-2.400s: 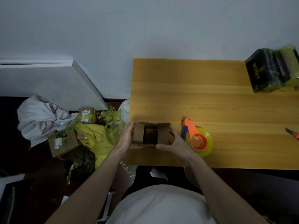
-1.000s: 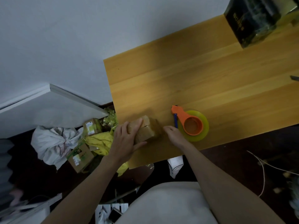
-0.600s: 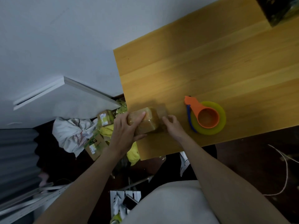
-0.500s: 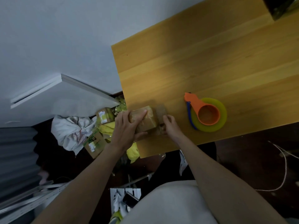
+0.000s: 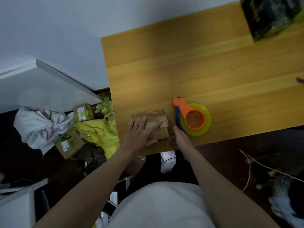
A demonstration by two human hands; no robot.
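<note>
Head camera: a short while back my little cardboard box point(image 5: 158, 131) was open at the top, with one hand on each side. Now its flaps are folded down and it lies shut near the front edge of the table point(image 5: 181, 63). My left hand point(image 5: 139, 132) lies on top of the box, fingers straight and flat, pressing the flaps down, thumb along the near side of the box. My right hand point(image 5: 180, 137) touches the right side of the box; I cannot tell if its fingers pinch the side flap or only push it. Just right of the box, close by my right hand, lies the orange tape holder point(image 5: 195, 120). Left of the box, down on the floor, are a yellow bag point(image 5: 98, 132) and a brown parcel point(image 5: 69, 142)
</note>
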